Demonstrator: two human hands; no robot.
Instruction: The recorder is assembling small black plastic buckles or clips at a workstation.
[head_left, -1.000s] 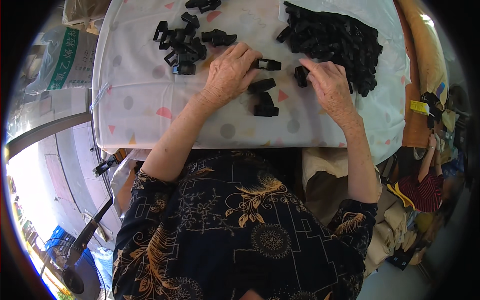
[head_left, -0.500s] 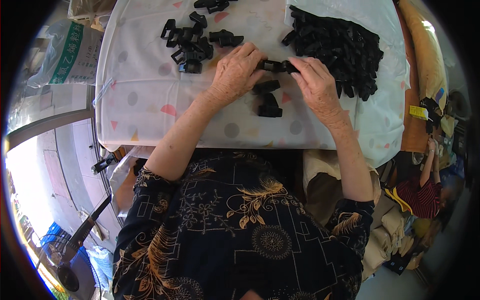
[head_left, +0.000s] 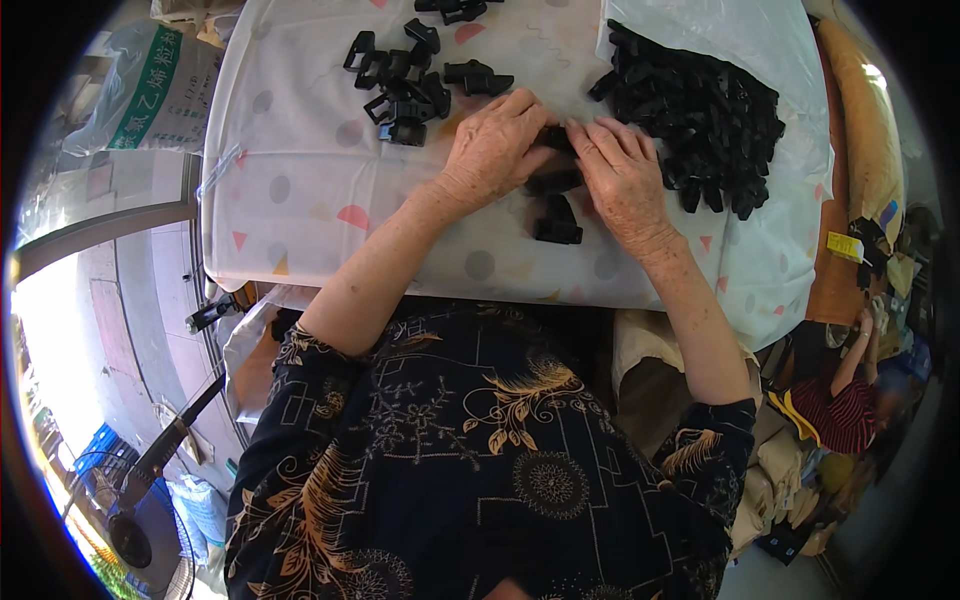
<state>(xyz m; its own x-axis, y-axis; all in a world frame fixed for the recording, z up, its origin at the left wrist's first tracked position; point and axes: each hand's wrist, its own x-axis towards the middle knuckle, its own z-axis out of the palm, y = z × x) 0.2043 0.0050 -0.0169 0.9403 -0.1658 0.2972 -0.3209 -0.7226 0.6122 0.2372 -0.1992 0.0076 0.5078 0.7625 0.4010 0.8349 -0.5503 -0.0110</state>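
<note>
Between my hands, over the patterned tablecloth point(head_left: 300, 215), is a black plastic buckle point(head_left: 555, 138). My left hand point(head_left: 497, 143) pinches its left end with thumb and fingers. My right hand point(head_left: 620, 180) closes on its right end, fingertips pressed against it, and partly hides it. Just below my hands lie another black buckle point(head_left: 553, 181) and, nearer me, a further buckle piece point(head_left: 558, 222). A loose group of black buckles point(head_left: 400, 75) lies beyond my left hand. To the right of my right hand is a big heap of black buckle parts point(head_left: 715, 120).
Clear plastic sheeting point(head_left: 800, 180) lies under the heap. A printed sack point(head_left: 145, 90) stands left of the table, and a long tan roll point(head_left: 870, 120) runs along the right side. A fan point(head_left: 135, 535) is at lower left. Another person point(head_left: 835, 410) is at far right.
The right hand has moved in against the left, and the two buckle parts that showed apart between the fingers are now together. The whole view has shifted slightly.
</note>
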